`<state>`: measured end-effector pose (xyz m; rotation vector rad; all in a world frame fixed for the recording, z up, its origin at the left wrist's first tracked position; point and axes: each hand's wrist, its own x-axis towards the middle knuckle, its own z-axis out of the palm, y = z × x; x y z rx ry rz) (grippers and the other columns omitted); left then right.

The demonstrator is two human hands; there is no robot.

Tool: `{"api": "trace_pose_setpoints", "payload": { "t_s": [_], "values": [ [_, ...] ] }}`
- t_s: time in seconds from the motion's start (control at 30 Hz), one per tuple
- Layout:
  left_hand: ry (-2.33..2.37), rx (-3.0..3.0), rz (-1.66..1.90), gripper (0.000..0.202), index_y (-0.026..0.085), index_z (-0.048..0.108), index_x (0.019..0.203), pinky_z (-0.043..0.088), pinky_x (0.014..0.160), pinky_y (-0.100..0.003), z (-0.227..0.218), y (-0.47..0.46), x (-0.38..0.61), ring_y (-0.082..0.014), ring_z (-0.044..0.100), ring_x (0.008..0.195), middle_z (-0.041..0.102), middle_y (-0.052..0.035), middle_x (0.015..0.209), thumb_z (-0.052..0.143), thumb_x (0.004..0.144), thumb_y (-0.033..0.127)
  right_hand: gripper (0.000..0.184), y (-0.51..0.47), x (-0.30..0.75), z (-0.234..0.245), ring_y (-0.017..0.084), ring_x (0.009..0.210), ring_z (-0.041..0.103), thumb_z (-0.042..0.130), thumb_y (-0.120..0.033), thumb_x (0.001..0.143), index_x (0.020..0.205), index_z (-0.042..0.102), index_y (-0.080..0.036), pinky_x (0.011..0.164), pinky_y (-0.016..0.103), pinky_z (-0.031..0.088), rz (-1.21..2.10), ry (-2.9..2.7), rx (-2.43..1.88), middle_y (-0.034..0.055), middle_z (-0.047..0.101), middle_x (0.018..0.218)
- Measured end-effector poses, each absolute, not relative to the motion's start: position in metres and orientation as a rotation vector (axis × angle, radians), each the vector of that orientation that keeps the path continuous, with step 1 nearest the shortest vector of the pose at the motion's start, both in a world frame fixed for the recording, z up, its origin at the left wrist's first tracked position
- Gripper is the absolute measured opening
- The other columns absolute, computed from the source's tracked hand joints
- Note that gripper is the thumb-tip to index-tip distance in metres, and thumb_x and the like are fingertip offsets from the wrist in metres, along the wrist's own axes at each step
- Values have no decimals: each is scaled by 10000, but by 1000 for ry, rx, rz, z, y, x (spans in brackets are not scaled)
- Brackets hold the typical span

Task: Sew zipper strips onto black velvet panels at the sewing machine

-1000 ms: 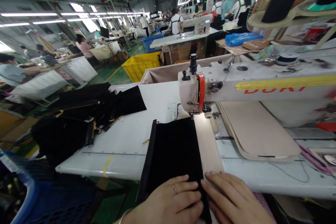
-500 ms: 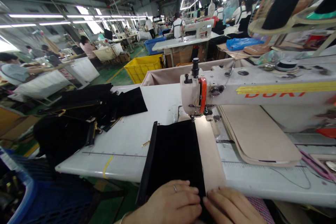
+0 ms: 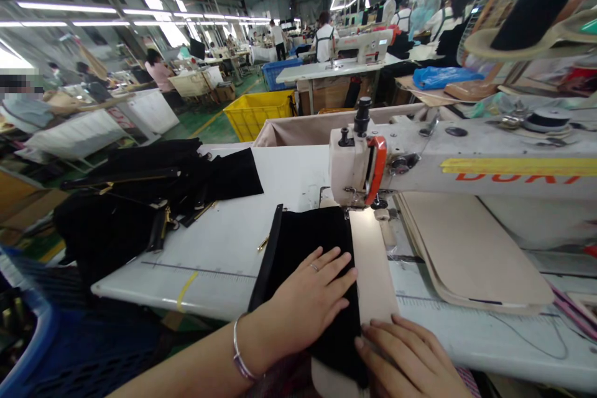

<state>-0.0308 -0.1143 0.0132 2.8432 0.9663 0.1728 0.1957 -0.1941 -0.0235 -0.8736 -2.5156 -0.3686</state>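
A black fabric piece with a dark stiff strip along its left edge lies over a beige panel. Its far end reaches the needle area of a sewing machine. My left hand, wearing a ring and a bangle, rests flat on the black fabric with its fingers spread. My right hand lies near the table's front edge, fingers stretched over the beige panel beside the fabric's right edge. A small gold zipper pull shows at the strip's left side.
Black pieces with zippers are heaped on the table's left. Beige panels are stacked under the machine arm, near pink-handled scissors. A blue basket stands lower left, a yellow bin behind. People work farther back.
My left hand has moved forward along the black fabric and spread its fingers. The fabric stays at the needle. My right hand has hardly moved, and the view has shifted slightly.
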Motion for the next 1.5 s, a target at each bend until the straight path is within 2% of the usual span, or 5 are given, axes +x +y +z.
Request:
{"api": "trace_pose_setpoints", "payload": {
  "t_s": [0.1,0.23,0.33,0.87,1.5],
  "values": [
    [905,2864,220,390,176,460,1364,258,1188,-435,16,-118,-33,-223,330,1399,431,-76,1467,424,997,304,282,-189,195,-20,173,1015,645,487,-228,904,1121,666,-214,860,325,521,-379,-2510,-879,13,698,1113],
    [678,2829,396,273,157,589,1190,284,1185,-343,13,-133,-41,-155,478,1280,621,-31,1257,483,979,294,319,-185,194,-22,169,1071,617,555,-251,870,1176,640,-219,924,314,506,-232,-2438,-1004,12,680,1151],
    [580,2822,450,206,152,615,1124,308,1173,-334,9,-139,-47,-148,520,1233,664,-20,1173,495,966,209,316,-181,192,-21,173,1068,616,556,-226,860,1163,646,-223,938,327,499,-184,-2365,-1044,18,682,1139],
    [555,2879,439,256,133,576,1193,337,1159,-379,-5,-98,-42,-174,501,1252,628,-50,1242,420,993,173,327,-160,188,-28,218,1115,559,523,-205,890,1201,596,-138,939,389,497,-149,-2327,-1155,88,619,1228],
    [625,3066,347,215,106,596,1097,395,1115,-369,-8,-36,-25,-192,516,1230,592,-89,1255,423,969,111,339,-117,185,-27,241,1102,531,520,-278,914,1224,567,-150,959,438,461,-55,-2311,-1350,89,593,1221]
  ]
}}
